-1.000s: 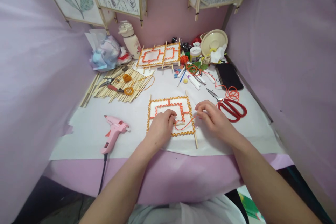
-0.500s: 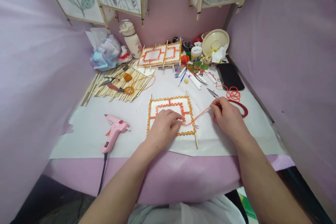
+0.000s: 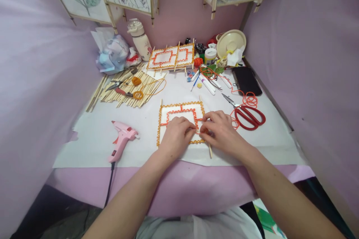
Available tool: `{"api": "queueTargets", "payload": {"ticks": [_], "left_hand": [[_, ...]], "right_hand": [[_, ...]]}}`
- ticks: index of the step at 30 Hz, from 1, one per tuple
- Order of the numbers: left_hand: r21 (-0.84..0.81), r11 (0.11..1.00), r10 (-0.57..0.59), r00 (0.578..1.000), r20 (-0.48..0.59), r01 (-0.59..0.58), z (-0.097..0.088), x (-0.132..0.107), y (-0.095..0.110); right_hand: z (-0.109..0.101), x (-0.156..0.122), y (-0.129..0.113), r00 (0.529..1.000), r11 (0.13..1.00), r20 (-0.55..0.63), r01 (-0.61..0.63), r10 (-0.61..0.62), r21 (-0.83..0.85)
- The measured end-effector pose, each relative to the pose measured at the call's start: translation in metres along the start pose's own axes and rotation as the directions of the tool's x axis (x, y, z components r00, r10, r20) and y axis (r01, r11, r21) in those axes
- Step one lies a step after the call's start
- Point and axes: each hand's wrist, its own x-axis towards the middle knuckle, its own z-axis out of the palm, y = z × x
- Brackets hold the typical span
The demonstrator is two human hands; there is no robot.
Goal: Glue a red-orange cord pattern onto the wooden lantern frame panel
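"Two hands in close, fingertips almost meeting. Grip?"

"R hand (image 3: 220, 129): thumb & fingertips pinching red-orange cord (image 3: 198, 133), only a short bit showing btwn the hands. L hand (image 3: 177, 136): fingers bent, tips down at the same spot; can't tell if they've got cord too."

"Where's the work?"

"Framed panel (image 3: 174, 114), flat on the white cover (image 3: 92, 130) nr the front edge, under both hands. Wavy yellow-orange trim round the outside, red-orange rect. inside, partly hidden by the L hand. One stick (image 3: 210, 152) pokes out, lower R corner."

"R of that?"

"Red-handled scissors (image 3: 242, 111), tips pointing back-left. Cord loops (image 3: 251, 99) just behind, then a black phone (image 3: 246, 81)."

"L side?"

"Pink glue gun (image 3: 120, 140), nozzle toward the panel, cable off the front edge. Further back, pile of thin sticks (image 3: 108, 99) w/ pliers (image 3: 123, 92) & a yellow-orange thread ball (image 3: 136, 81) on top."

"Back row?"

"2nd panel (image 3: 163, 58), similar pattern; bottle (image 3: 141, 43) L of it; markers (image 3: 207, 85) in front, to the R."
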Motion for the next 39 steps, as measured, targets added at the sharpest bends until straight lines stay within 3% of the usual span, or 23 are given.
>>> {"api": "queueTargets", "payload": {"ticks": [17,27,39], "left_hand": [[0.035,0.999,-0.029,0.999,0.029,0.028,-0.0004,0.0013,0.0015],[0.080,0.997,0.029,0.999,-0.041,-0.025,0.0007,-0.0034,0.0028],[0.069,0.996,0.055,0.998,-0.015,-0.054,0.0047,-0.0066,0.0012]], "right_hand": [[0.0001,0.0025,-0.0016,0.993,0.993,-0.053,-0.111,0.110,-0.028],[0.0040,0.0039,-0.0047,0.988,0.991,-0.103,-0.121,0.114,-0.060],[0.0042,0.0037,-0.0026,0.979,0.985,-0.138,-0.158,0.148,-0.065]]}}
